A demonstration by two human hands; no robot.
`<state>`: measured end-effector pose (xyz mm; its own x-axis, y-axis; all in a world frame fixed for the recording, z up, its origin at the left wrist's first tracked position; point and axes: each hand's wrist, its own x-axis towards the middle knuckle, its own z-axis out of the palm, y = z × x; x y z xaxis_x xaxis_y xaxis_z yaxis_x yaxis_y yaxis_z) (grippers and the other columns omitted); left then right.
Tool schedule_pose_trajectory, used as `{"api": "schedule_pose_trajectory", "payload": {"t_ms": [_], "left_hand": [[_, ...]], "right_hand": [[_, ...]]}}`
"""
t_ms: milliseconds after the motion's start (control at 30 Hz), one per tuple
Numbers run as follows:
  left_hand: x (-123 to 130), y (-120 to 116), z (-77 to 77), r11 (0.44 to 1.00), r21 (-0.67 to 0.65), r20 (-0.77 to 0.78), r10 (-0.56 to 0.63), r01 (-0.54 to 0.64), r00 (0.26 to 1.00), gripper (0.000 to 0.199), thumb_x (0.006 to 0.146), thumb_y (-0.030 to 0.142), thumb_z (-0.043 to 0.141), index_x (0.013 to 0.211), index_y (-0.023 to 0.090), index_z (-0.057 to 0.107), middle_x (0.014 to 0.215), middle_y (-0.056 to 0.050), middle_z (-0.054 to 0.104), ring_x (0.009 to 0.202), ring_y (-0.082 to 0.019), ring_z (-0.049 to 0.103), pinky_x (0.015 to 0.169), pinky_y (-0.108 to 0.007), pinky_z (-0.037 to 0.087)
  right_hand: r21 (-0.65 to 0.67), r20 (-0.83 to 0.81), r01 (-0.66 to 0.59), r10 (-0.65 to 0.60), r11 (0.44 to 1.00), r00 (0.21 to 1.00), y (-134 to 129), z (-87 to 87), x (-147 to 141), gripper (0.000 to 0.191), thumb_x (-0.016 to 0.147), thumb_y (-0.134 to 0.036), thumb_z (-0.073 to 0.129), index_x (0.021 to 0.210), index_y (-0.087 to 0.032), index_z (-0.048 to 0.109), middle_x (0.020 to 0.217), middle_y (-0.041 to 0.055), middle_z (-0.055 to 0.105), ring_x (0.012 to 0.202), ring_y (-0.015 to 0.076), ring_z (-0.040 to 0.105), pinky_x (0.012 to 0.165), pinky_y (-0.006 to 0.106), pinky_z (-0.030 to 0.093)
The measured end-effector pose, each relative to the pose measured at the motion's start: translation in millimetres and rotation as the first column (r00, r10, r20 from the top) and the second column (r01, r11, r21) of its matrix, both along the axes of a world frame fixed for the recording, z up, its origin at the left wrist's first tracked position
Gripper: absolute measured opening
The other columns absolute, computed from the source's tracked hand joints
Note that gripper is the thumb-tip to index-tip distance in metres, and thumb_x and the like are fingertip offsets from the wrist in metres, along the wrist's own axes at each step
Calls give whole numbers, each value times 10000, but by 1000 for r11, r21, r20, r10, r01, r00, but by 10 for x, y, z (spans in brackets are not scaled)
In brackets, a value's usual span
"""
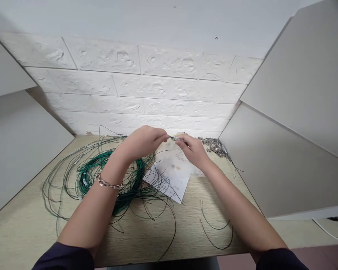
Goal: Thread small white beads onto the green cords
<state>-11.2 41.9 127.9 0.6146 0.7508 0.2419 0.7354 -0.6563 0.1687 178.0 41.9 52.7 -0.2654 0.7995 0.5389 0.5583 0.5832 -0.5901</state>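
Near the back of the table, my left hand (148,143) and my right hand (195,153) come close together. Between them runs a thin dark strand, its left end pinched by my left thumb and fingers. My right thumb and forefinger close on a small pale piece (175,138) with a hint of green and yellow, too small to name. A large coil of green and black wires (133,187) lies under and around my left forearm, several strands carrying white pieces. Below my hands rests a white paper sheet (171,187) with handwriting, crossed by loose wire ends.
A heap of small dark, shiny bits (215,146) lies at the back right corner. Two loose wires (218,247) curve near the front right edge. White brick-patterned wall (157,86) and pale side panels (293,142) enclose the wooden table (191,225). A white cable (326,233) runs at far right.
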Motion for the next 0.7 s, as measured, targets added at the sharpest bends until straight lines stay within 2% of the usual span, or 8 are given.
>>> {"api": "schedule_pose_trajectory", "payload": {"t_ms": [100,233,400,500,567,700], "left_hand": [[-83,-38,86,998,16,79,63,-65,995,345,833,332,334,815,182,644,694,-5,634,610,-105,510,592,-230,329],[-190,-8,135,991,-17,128,137,-135,982,318,819,335,365,848,187,644,765,-3,643,667,-115,527,628,-225,342],[-307,23,179,972,-51,234,236,-231,943,291,805,344,381,798,172,617,711,-2,610,660,-122,517,608,-224,347],[-332,30,180,970,-101,270,242,-223,932,282,790,365,405,763,169,607,691,-1,597,652,-124,513,595,-223,351],[-332,48,164,972,-138,282,222,-190,933,281,773,389,434,751,171,609,704,-5,604,672,-129,520,606,-225,360],[-328,106,120,976,-174,342,181,-127,922,287,767,406,441,765,173,609,757,-14,614,728,-136,528,645,-231,379]], "right_hand": [[-147,-79,18,-30,989,996,30,10,90,263,821,-397,441,851,-172,576,648,-11,504,586,104,427,548,219,323],[-340,-35,-12,0,940,999,30,81,288,314,786,-438,472,752,-154,601,576,-31,441,544,88,382,525,219,301],[-397,-140,-34,-24,917,990,-89,334,451,355,751,-483,507,814,-157,633,538,-40,422,484,68,345,484,213,296],[-417,-184,3,-88,909,979,-195,481,479,353,736,-474,533,834,-153,643,509,-46,402,445,54,298,443,206,275],[-446,-131,35,-104,894,986,-279,565,499,328,738,-451,540,812,-149,647,499,-47,391,433,47,276,426,200,257],[-521,36,28,-11,853,999,-474,725,588,322,762,-454,502,779,-162,637,520,-35,410,446,53,308,409,193,246]]}}
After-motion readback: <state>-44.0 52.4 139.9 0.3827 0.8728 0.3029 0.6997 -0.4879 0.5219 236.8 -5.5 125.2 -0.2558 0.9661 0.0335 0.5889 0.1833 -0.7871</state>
